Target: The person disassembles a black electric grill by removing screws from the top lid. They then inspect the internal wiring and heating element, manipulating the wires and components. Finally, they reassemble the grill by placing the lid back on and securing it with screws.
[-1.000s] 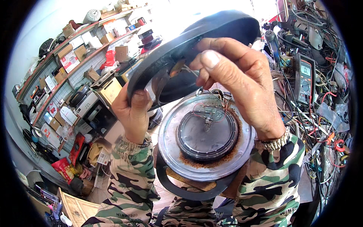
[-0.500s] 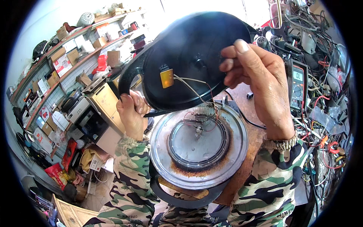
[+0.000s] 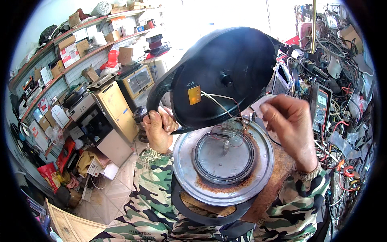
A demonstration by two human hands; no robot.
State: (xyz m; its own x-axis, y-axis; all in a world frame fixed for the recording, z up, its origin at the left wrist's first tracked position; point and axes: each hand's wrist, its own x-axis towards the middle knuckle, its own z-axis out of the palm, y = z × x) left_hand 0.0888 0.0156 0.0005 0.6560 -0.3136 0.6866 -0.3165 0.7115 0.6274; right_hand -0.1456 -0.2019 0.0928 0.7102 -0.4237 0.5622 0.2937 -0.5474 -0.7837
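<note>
A: While the left hand [image 3: 160, 128] is clamped round the loop handle [image 3: 155, 91] of the black cover [image 3: 250, 64], what's the right hand [image 3: 292, 131] up to?

B: It's apart from the left, off on the other side, fingers loosely curled, not touching the cover. Bit blurry, so can't tell if anything tiny's pinched in it.

A: How far along, approx?

B: Cover's off & tilted up, inner face showing, above & between the hands. Thin wires [image 3: 217, 105] run from the amber indicator lamp [image 3: 194, 95] inside it down toward the metal heating plate [image 3: 185, 161]. So I'd say opened up, but the two parts are linked, i.e. not fully separated.

A: And the plate?

B: Below & between the hands, lying face up, w/ brown rust [image 3: 217, 189] round its raised middle. Black lower handle [image 3: 225, 220] juts out toward the wearer.

A: Surface?

B: Brown desk [image 3: 262, 205], worn-looking, visible beside the plate, below the right hand. Beyond that hand: a multimeter [image 3: 321, 103] plus a heap of cables [image 3: 338, 153], etc.

A: Rest of the room?

B: Past the left hand, wall shelves [image 3: 92, 51] w/ cardboard boxes [image 3: 125, 55] & misc. stuff; yellow-fronted oven [image 3: 139, 82], prob., closer in; tiled floor [image 3: 111, 197] lower down. V. bright beyond the cover.
</note>
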